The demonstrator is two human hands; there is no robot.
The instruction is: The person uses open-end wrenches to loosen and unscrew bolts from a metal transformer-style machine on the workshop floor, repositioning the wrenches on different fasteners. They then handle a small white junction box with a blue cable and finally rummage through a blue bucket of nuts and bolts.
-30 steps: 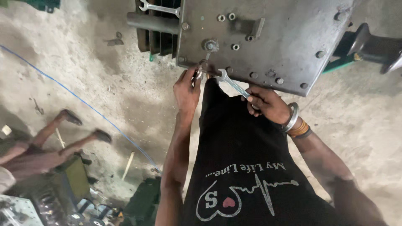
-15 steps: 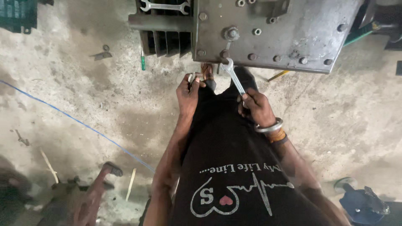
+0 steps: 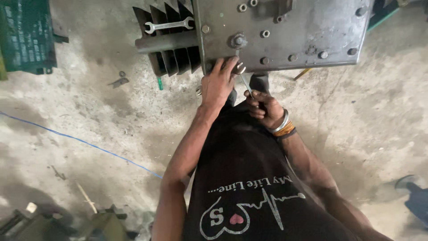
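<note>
Across the whole scene a stained concrete floor (image 3: pixel 89 116) is spreading out, and at the far side a large grey steel plate (image 3: pixel 307 31) studded with bolts is sitting over it, with dark cooling fins (image 3: pixel 167 58) and a round grey pipe (image 3: pixel 165 43) jutting out to its left. At the far left a green panel (image 3: pixel 26 35) is lying on the floor, and a thin blue wire (image 3: pixel 80 140) is running diagonally across the left half. On top of the fins a double-ended spanner (image 3: pixel 169 25) is resting, well apart from both hands. Nearer, the person's black printed shirt (image 3: pixel 249 196) is filling the bottom middle. The left hand (image 3: pixel 217 85) is reaching up to the plate's near edge, fingers spread and pressing against the metal just below a large bolt (image 3: pixel 237 41); it is gripping nothing that can be seen. The right hand (image 3: pixel 263 108), wearing bangles (image 3: pixel 282 126) at the wrist, is clenching around the near end of a slim silver wrench (image 3: pixel 244 81). That wrench is angling up and left from the right fist, its far end meeting the plate's lower edge just beside the left hand's fingertips (image 3: pixel 232 60).
</note>
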